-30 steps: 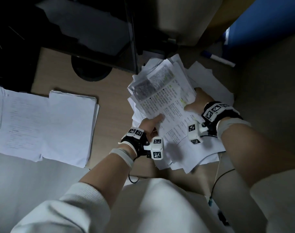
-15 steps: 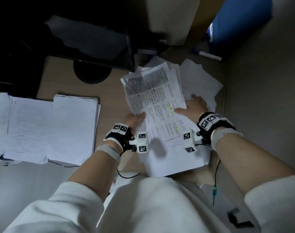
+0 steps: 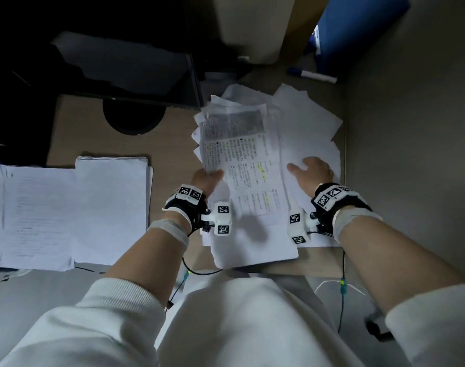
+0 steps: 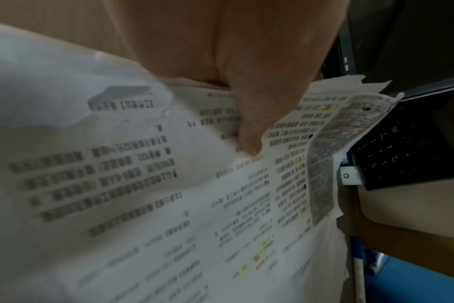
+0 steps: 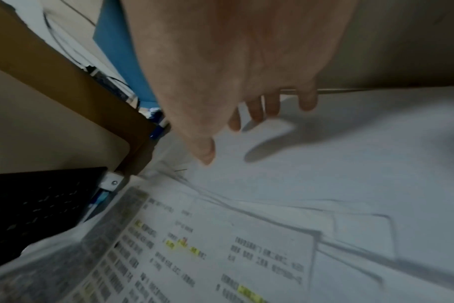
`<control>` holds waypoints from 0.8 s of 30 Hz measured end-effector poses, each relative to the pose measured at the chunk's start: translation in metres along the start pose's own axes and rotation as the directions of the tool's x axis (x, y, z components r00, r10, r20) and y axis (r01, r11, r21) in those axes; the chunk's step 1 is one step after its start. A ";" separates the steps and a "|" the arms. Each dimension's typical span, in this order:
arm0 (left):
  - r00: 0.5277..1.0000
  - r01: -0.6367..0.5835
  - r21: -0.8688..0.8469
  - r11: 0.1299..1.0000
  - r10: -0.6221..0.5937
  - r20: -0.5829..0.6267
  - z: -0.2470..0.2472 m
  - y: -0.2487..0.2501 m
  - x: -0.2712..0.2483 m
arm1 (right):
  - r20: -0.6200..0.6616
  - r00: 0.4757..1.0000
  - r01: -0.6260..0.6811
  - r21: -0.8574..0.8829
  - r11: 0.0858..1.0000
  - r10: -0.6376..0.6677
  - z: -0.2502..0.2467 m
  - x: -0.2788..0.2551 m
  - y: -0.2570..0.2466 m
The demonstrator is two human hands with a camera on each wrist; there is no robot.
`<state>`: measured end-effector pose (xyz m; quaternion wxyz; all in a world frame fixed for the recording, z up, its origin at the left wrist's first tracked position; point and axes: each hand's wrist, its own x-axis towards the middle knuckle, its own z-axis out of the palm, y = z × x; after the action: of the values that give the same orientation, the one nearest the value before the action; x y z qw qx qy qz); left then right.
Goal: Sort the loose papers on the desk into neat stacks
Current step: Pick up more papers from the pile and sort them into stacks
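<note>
A sheaf of printed sheets [image 3: 242, 165] with yellow highlights lies on top of a loose, fanned pile of white papers [image 3: 308, 125] at the desk's right end. My left hand [image 3: 212, 174] pinches the sheaf's left edge; in the left wrist view the thumb [image 4: 249, 143] presses on the printed sheets [image 4: 246, 205]. My right hand [image 3: 302, 166] sits just right of the sheaf with fingers spread and holds nothing. In the right wrist view its fingers [image 5: 257, 114] are just over the blank white papers [image 5: 350, 164]. Two neat stacks [image 3: 112, 207] [image 3: 37, 215] lie side by side at the left.
A monitor with a round black base [image 3: 133, 117] stands behind the papers. A dark keyboard [image 4: 402, 153] sits beyond the pile. A blue-capped marker [image 3: 312, 74] lies at the far right corner. A beige partition [image 3: 411, 154] bounds the desk on the right. Cables hang at the front edge.
My right hand has let go of the sheaf's right edge and moved right onto the blank papers, fingers spread. The sheaf has turned more upright while my left hand keeps its grip.
</note>
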<state>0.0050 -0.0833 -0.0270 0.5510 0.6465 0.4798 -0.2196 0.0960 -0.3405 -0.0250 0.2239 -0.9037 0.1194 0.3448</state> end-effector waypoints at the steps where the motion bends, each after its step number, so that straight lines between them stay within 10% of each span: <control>1: 1.000 0.009 -0.026 1.000 -0.010 -0.013 0.000 0.000 0.001 | -0.055 0.994 -0.092 0.051 0.994 0.095 0.001 0.000 0.002; 9: 0.989 0.057 -0.213 0.975 -0.027 0.142 0.019 -0.005 -0.002 | -0.111 0.890 -0.421 0.166 0.892 0.441 0.004 -0.001 0.039; 24: 0.970 -0.060 0.055 0.997 0.045 0.241 0.088 0.030 -0.009 | -0.072 0.922 -0.363 0.185 0.913 0.381 -0.007 0.004 0.052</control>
<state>0.0481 -0.1655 -0.0311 0.5903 0.6443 0.3857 -0.2959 0.0837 -0.3898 -0.0398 0.2228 -0.8594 0.3297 0.3212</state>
